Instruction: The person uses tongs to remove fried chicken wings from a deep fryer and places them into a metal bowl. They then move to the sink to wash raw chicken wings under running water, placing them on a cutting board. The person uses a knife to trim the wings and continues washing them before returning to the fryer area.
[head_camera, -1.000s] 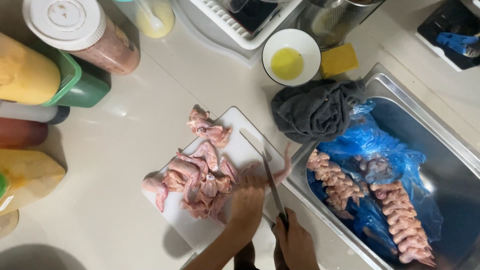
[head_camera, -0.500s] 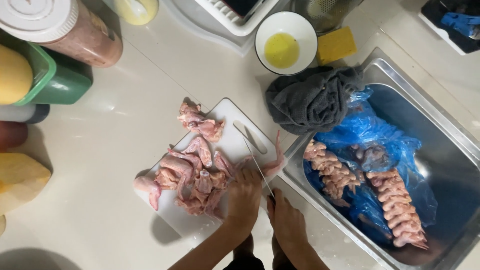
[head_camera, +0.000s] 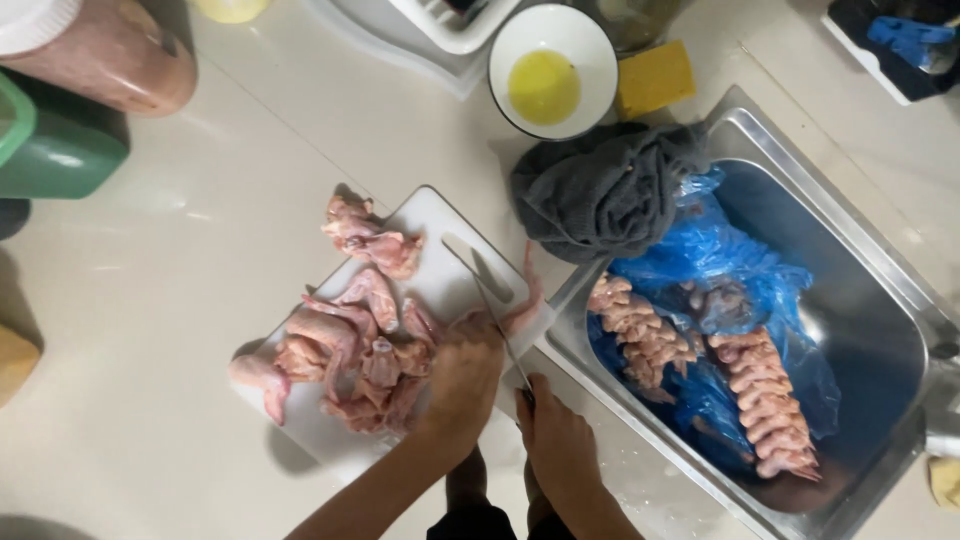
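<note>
While right hand (head_camera: 560, 440) grips knife (head_camera: 497, 315) | cutting board (head_camera: 440, 225) abuts sink (head_camera: 880, 290)

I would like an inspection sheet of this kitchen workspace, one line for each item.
Surface: pale glossy countertop, steel sink at the right.
Job's things: white plastic cutting board with raw pink chicken pieces; thin-bladed kitchen knife over one piece.
Clutter: grey crumpled cloth, white bowl of yellow liquid, yellow sponge, green container, blue plastic bag with more chicken in the sink.
Grippers: left hand presses on the meat; right hand grips the knife handle.
Cables: nothing seen.
Surroundings: white dish rack at the top edge.
</note>
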